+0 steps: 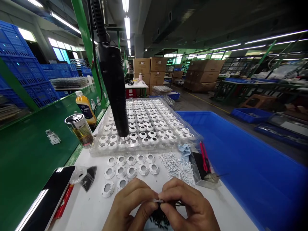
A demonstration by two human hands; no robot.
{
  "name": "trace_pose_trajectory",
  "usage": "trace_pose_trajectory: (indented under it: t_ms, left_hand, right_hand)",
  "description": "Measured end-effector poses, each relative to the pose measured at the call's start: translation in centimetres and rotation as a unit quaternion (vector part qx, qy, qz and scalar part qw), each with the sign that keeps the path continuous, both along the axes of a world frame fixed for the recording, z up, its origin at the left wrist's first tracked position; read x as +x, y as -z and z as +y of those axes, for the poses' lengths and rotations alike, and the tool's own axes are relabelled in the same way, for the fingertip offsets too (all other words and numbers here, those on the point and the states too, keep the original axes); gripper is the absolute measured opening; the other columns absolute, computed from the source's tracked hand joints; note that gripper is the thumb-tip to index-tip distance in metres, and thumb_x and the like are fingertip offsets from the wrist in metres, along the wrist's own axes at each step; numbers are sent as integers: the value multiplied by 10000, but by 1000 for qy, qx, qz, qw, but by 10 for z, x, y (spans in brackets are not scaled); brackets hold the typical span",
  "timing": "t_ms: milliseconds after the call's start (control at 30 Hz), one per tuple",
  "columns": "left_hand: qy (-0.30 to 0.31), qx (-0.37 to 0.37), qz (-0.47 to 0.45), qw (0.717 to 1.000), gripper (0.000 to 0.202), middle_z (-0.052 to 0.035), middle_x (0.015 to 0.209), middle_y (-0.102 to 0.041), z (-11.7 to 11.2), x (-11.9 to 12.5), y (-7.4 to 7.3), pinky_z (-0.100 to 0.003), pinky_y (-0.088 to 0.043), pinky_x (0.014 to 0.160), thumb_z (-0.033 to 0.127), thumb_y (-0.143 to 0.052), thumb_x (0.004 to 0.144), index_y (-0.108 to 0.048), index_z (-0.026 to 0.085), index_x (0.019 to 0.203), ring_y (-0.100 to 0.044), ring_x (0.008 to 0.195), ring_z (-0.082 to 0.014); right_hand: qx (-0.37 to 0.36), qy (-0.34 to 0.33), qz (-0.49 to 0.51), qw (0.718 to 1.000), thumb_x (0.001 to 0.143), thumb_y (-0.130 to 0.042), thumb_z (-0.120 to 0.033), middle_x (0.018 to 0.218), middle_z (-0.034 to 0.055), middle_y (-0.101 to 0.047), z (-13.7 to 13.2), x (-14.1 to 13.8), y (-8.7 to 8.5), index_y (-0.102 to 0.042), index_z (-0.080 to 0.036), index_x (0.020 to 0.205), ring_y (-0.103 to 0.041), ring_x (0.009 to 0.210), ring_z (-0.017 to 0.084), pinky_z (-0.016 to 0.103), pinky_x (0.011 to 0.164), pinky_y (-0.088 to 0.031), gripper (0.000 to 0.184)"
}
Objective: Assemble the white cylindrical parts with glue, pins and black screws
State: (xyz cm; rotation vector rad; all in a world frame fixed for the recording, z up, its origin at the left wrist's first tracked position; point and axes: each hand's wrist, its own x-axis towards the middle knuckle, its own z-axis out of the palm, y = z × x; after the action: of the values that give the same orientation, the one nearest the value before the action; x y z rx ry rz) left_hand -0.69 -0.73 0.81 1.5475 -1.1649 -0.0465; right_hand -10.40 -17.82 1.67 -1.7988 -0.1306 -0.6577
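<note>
My left hand (134, 205) and my right hand (185, 203) meet at the table's front, thumbs and forefingers pinched together. Between their fingertips is a small pale piece (159, 201), mostly covered, so its kind is unclear. Beneath the hands lies a heap of small black parts (160, 219), partly hidden. Just beyond my left hand, white ring-shaped parts (131, 172) stand in rows on the white tabletop. Past my right hand is a loose pile of small white pin-like pieces (176, 166).
A black electric screwdriver (112, 86) hangs over clear trays (146, 147) of white rings. Left are a jar of tea (83, 136), a yellow bottle (86, 109) and a phone (48, 199). Right are a small metal tray (208, 184), a red cutter (204, 157) and a blue bin (231, 154).
</note>
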Motion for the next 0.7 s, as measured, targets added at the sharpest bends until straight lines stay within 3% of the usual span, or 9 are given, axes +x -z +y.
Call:
trace_pose_trajectory:
  t_ms: [167, 267, 333, 400, 500, 600, 700]
  left_hand:
    - [-10, -9, 12, 1000, 101, -52, 876, -739, -1, 2, 6, -268, -570, 724, 160, -645, 1017, -713, 233, 1035, -697, 790, -180]
    - [-26, -25, 16, 999, 132, -28, 894, -739, -3, 3, 16, -246, -533, 718, 144, -642, 1009, -701, 255, 1051, -687, 802, -167]
    - [-28, -25, 40, 998, 118, -19, 894, -737, -4, 0, 21, -242, -510, 714, 175, -628, 1018, -702, 264, 1042, -680, 808, -165]
    - [-61, -4, 92, 994, 80, -15, 876, -727, -4, -4, 21, -248, -495, 727, 260, -634, 1023, -709, 262, 995, -664, 802, -169]
    - [-148, 45, 220, 963, 289, 4, 743, -624, -3, -11, 12, -248, -450, 678, 488, -656, 996, -694, 232, 867, -576, 706, -160]
    - [-150, 63, 335, 928, 462, 35, 640, -505, -1, -12, 2, -234, -374, 595, 660, -664, 931, -704, 204, 869, -474, 620, -136]
    - [-153, 49, 356, 920, 459, 27, 640, -559, 0, -10, -1, -231, -375, 593, 660, -733, 872, -769, 208, 939, -486, 619, -134]
  right_hand:
    - [54, 9, 12, 998, 904, -688, -101, 849, -6, -702, -9, -3, 4, -774, -325, 966, -685, 743, 155, 215, 667, -573, 247]
    - [140, 38, 7, 989, 951, -722, -198, 892, -1, -686, -21, -5, 9, -781, -323, 958, -631, 646, 117, 177, 577, -547, 138]
    - [157, 54, 7, 986, 964, -737, -243, 891, 1, -679, -25, -5, 10, -784, -315, 974, -567, 561, 89, 160, 515, -516, 87]
    - [133, 70, 25, 988, 954, -750, -254, 912, 10, -693, -24, -3, 8, -790, -320, 1003, -628, 632, 112, 165, 573, -556, 91]
    - [54, 82, 47, 994, 927, -762, -236, 992, 12, -719, -15, 1, 4, -788, -340, 1034, -713, 845, 164, 181, 720, -599, 151]
    - [-27, 59, 34, 997, 938, -739, -210, 974, -2, -710, -7, 3, 4, -767, -338, 1062, -688, 760, 136, 173, 669, -578, 180]
    - [-68, 37, 32, 996, 959, -707, -176, 986, 5, -696, -5, 2, 9, -743, -329, 1135, -679, 741, 137, 204, 663, -575, 236]
